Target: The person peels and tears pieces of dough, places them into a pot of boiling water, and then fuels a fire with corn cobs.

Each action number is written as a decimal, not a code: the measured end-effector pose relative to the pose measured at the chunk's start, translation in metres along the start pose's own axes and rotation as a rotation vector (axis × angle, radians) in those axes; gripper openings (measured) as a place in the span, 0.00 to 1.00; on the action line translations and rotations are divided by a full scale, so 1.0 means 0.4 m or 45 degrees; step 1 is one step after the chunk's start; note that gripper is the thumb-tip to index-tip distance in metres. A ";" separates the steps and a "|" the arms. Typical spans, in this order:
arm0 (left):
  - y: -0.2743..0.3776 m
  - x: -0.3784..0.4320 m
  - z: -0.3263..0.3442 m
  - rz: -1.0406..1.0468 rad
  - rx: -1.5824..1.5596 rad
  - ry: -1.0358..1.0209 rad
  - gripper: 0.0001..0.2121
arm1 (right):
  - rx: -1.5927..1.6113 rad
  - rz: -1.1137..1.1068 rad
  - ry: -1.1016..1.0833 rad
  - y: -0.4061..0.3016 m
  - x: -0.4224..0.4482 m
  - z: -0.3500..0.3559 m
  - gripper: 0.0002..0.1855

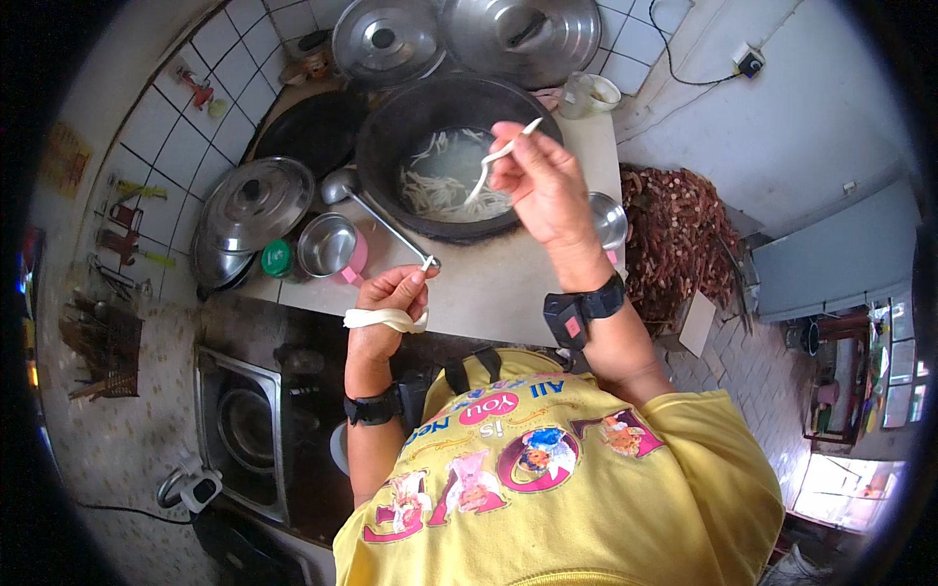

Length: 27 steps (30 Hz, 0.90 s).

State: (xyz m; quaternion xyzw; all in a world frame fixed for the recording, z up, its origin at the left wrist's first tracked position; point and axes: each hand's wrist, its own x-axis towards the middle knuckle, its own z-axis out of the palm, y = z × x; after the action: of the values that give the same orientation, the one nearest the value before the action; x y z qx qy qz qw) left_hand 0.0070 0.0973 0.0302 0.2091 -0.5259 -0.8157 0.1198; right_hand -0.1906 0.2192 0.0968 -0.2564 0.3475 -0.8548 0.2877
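My left hand (390,294) pinches the end of a white dough strip (385,320) between thumb and fingers. The rest of that strip loops around the hand near the wrist. Over a wide black pot (381,139), my right hand (542,187) holds a separate piece of dough (506,150), one end pointing up and the other hanging down. Several pale noodle-like pieces (432,189) lie in cloudy liquid inside the pot. A metal ladle (338,187) rests left of the pot, its handle reaching behind my left fingertips.
A steel pot lid (256,198), a green-capped jar (278,258) and a pink-sided metal cup (331,245) stand at left. Two large lids (522,44) lean behind the pot. A metal cup (607,220) sits right. Beyond are stacked firewood (674,242) and, lower left, a sink (282,439).
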 end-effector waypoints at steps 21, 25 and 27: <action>0.025 -0.023 0.008 0.225 -0.422 0.247 0.12 | -1.087 0.513 -0.512 0.124 0.035 -0.009 0.11; 0.015 -0.011 0.017 0.193 -0.444 0.160 0.13 | -0.766 0.580 -0.724 0.184 -0.062 0.069 0.13; 0.016 -0.006 0.017 0.200 -0.464 0.079 0.15 | -0.533 0.665 -0.555 0.188 -0.072 0.080 0.12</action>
State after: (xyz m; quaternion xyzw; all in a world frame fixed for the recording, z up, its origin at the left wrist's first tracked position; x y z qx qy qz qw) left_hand 0.0057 0.1010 0.0390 0.1672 -0.3803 -0.8786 0.2353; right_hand -0.1265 0.1796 0.0542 -0.3880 0.4983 -0.5892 0.5041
